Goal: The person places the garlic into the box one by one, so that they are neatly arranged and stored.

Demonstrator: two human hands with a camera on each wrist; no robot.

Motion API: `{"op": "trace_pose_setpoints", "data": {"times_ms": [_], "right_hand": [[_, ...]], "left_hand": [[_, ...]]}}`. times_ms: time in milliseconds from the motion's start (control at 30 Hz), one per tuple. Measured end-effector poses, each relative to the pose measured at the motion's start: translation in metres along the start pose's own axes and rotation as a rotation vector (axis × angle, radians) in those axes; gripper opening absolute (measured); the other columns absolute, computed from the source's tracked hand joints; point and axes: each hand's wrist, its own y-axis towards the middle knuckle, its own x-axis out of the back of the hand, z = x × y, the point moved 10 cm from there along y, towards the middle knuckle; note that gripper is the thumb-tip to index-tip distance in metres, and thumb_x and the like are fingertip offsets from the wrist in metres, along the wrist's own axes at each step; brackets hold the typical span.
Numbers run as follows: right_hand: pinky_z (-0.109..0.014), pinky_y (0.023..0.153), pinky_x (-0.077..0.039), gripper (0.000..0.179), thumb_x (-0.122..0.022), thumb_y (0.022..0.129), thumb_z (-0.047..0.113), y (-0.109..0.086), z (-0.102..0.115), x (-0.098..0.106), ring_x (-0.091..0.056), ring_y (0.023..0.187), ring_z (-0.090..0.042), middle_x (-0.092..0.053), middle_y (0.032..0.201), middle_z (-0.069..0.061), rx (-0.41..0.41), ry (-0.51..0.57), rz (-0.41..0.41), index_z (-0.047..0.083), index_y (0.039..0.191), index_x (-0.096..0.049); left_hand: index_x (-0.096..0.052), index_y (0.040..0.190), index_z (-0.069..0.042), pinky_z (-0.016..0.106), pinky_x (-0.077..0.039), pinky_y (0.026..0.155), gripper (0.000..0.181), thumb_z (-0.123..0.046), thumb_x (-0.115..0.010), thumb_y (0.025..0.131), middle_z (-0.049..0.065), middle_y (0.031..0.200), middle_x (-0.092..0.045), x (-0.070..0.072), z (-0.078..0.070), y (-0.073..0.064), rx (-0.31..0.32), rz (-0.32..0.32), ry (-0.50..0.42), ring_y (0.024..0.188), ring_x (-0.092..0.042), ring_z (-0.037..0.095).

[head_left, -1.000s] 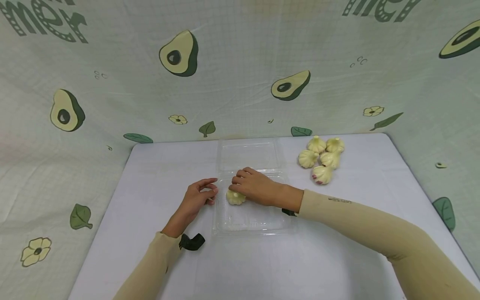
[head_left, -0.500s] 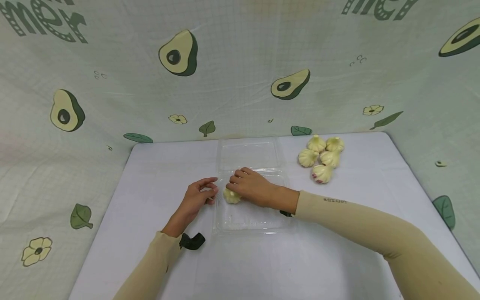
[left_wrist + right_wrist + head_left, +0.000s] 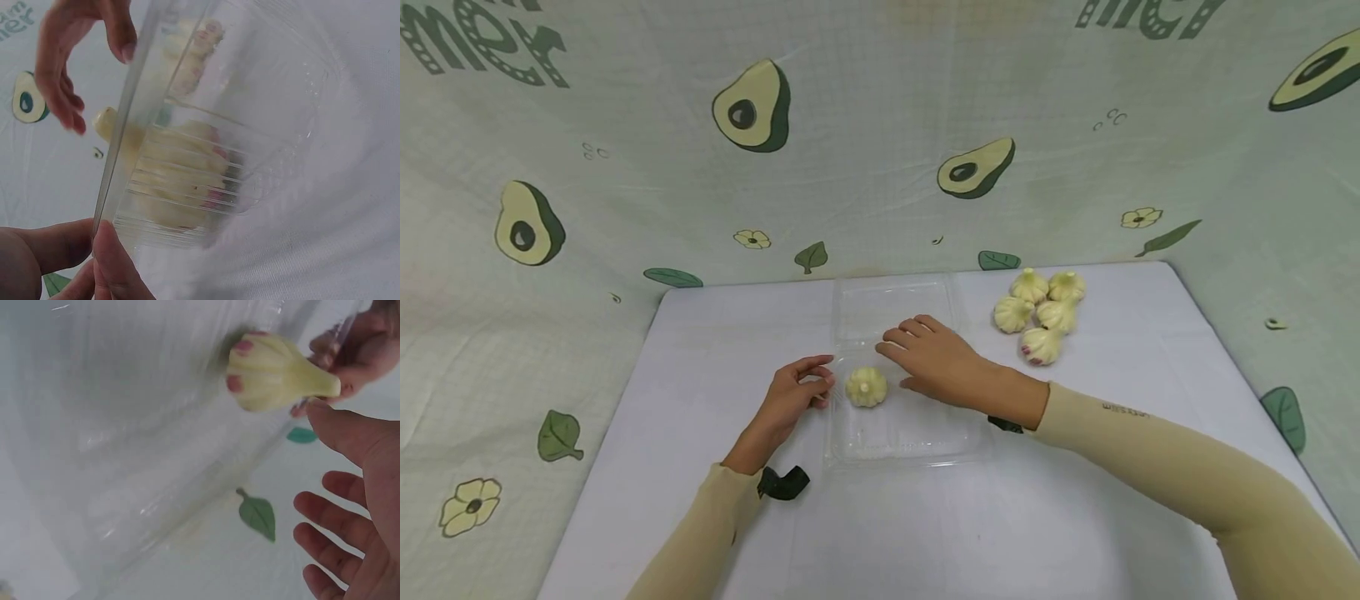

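Note:
A clear plastic clamshell box (image 3: 910,442) lies with its lid folded back at the middle of the table. One pale garlic bulb (image 3: 867,387) stands stem up in the left part of its base. In the left wrist view, my left hand (image 3: 81,265) pinches the box's side rim between thumb and fingers. Just right of the bulb, my right hand (image 3: 940,362) hovers over the base with its fingers spread and nothing in them. The right wrist view has the bulb's purple-marked bottom (image 3: 250,369) near the thumb, apart from the other fingers.
Several more garlic bulbs (image 3: 1045,312) are clustered at the back right of the white table (image 3: 880,533). The lid (image 3: 895,304) lies flat toward the rear edge. Behind rises a cloth (image 3: 865,108) printed with avocados.
My right hand has let go of the garlic bulb and moved right and a little back, its fingers spreading. The bulb stays in the box's left part. My left hand has kept its place.

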Motion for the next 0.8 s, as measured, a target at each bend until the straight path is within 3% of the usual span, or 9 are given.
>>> {"op": "trace_pose_setpoints", "data": {"times_ms": [333, 600, 800], "right_hand": [[-0.05, 0.113, -0.044, 0.072, -0.091, 0.086, 0.034, -0.063, -0.048, 0.022, -0.058, 0.129, -0.036, -0.06, 0.147, -0.015, -0.169, 0.021, -0.214, 0.003, 0.143, -0.061], [-0.057, 0.116, -0.039, 0.074, -0.09, 0.086, 0.029, -0.114, -0.088, 0.008, -0.051, 0.134, -0.042, -0.054, 0.153, -0.021, -0.358, 0.056, -0.194, -0.001, 0.146, -0.057], [-0.061, 0.111, -0.041, 0.074, -0.09, 0.084, 0.025, -0.15, -0.109, 0.003, -0.052, 0.131, -0.046, -0.054, 0.15, -0.026, -0.466, 0.037, -0.256, -0.005, 0.143, -0.056]], "left_hand": [[-0.059, 0.147, 0.001, 0.021, -0.057, 0.067, 0.045, -0.001, -0.066, 0.102, 0.007, 0.11, -0.061, 0.0, -0.001, -0.002, 0.011, -0.014, 0.006, 0.08, -0.063, 0.011], [-0.059, 0.147, 0.0, 0.022, -0.057, 0.067, 0.045, -0.001, -0.066, 0.102, 0.006, 0.109, -0.062, 0.001, 0.0, -0.002, 0.011, -0.015, 0.007, 0.079, -0.062, 0.012], [-0.059, 0.147, 0.0, 0.022, -0.057, 0.067, 0.045, 0.0, -0.065, 0.103, 0.006, 0.108, -0.062, 0.001, 0.0, -0.002, 0.007, -0.015, 0.008, 0.079, -0.062, 0.011]]}}
